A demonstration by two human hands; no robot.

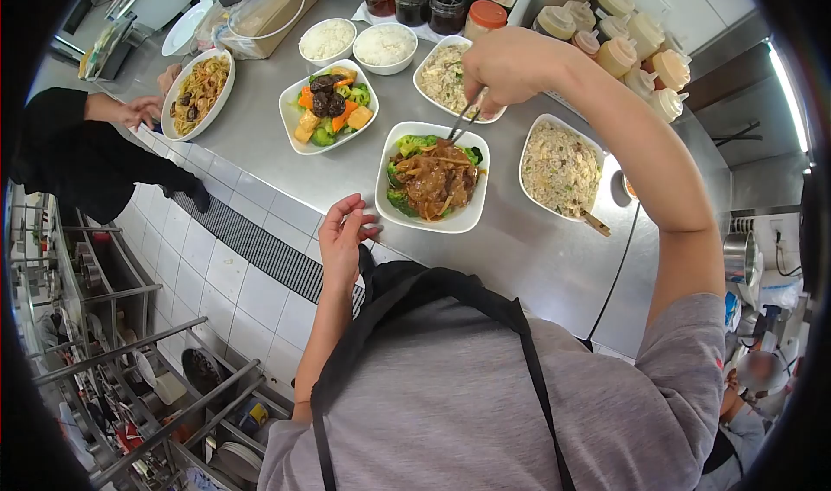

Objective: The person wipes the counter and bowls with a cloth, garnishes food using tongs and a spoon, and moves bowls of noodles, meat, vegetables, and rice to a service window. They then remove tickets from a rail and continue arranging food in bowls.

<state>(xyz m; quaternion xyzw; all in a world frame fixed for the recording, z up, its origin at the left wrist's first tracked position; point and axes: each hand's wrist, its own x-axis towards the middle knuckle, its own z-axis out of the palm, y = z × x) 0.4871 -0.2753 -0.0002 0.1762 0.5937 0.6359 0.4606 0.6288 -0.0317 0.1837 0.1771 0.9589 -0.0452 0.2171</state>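
Observation:
My right hand (502,69) grips a pair of metal tongs (464,121) from above. Their tips reach the sauced meat (435,179), which lies with broccoli in a white square bowl (474,216). Beside that bowl, at the counter's edge, my left hand (343,230) is held with its fingers apart and nothing in it. Partly under my right hand stands a bowl of fried rice (441,80). Another bowl of fried rice (561,166) is to the right, a wooden utensil (595,224) sticking out of it.
A bowl of tofu, vegetables and dark mushrooms (329,106) and two bowls of white rice (385,44) stand further left. Another person's hand (143,110) is near a noodle dish (199,93). Sauce jars (413,5) and squeeze bottles (616,56) line the back of the steel counter (346,179).

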